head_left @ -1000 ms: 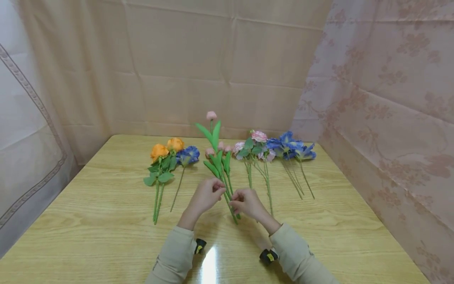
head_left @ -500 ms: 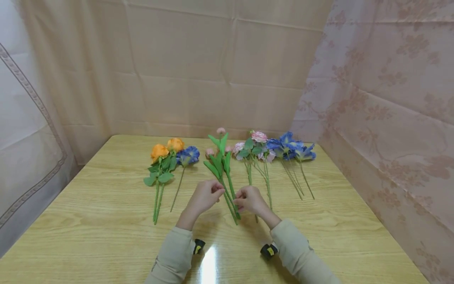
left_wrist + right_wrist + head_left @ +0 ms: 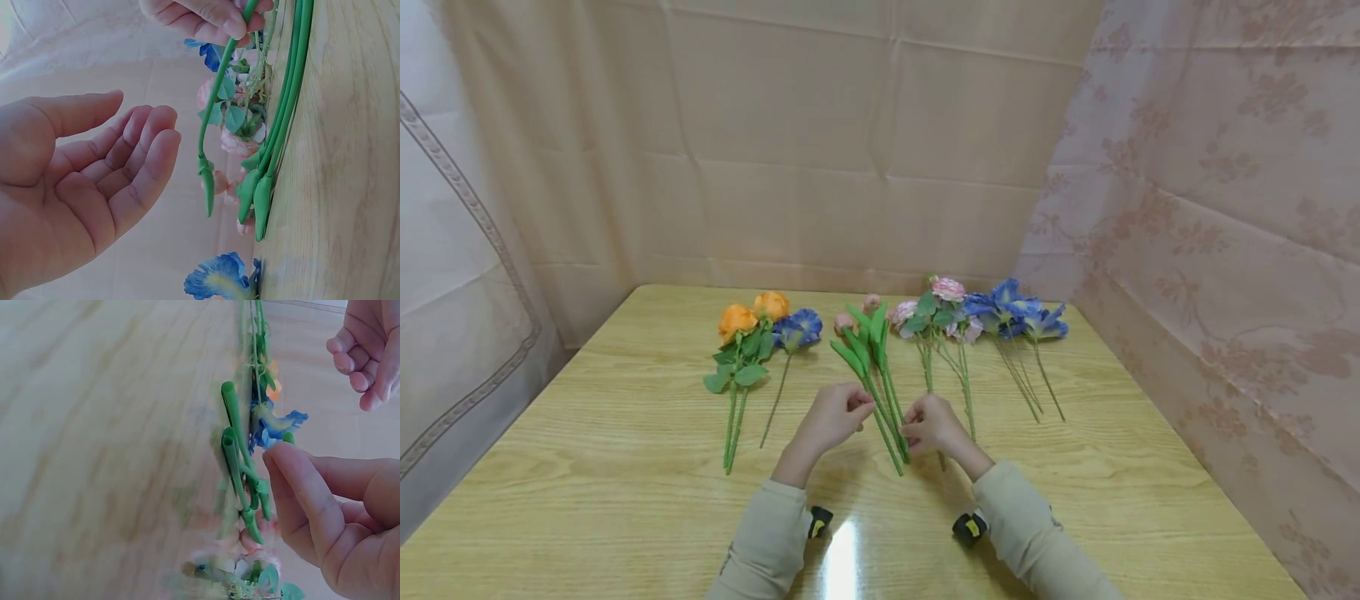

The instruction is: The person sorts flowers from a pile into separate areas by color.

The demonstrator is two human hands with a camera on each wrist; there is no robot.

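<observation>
A pink tulip (image 3: 215, 100) with a green stem and leaves is pinched by my right hand (image 3: 931, 425) between thumb and fingers. In the left wrist view it hangs slightly above the table, its head hidden behind its leaf. Other pink tulips (image 3: 859, 358) lie side by side on the wooden table, just left of the held one. My left hand (image 3: 833, 417) hovers left of those stems. Its fingers (image 3: 147, 159) bend loosely, apart from the thumb, and hold nothing in the left wrist view.
To the left lie orange flowers (image 3: 741, 321) with green leaves and one blue iris (image 3: 797, 329). Pink-and-white flowers (image 3: 947, 292) lie right of the tulips, partly behind my right hand. Several blue irises (image 3: 1007, 304) are farther right. Cloth curtains (image 3: 820, 150) stand behind the wooden table (image 3: 625, 500).
The tulip in my right hand has come down and toward me, its head now among the lying tulips. My right hand has shifted slightly right; the left has barely moved.
</observation>
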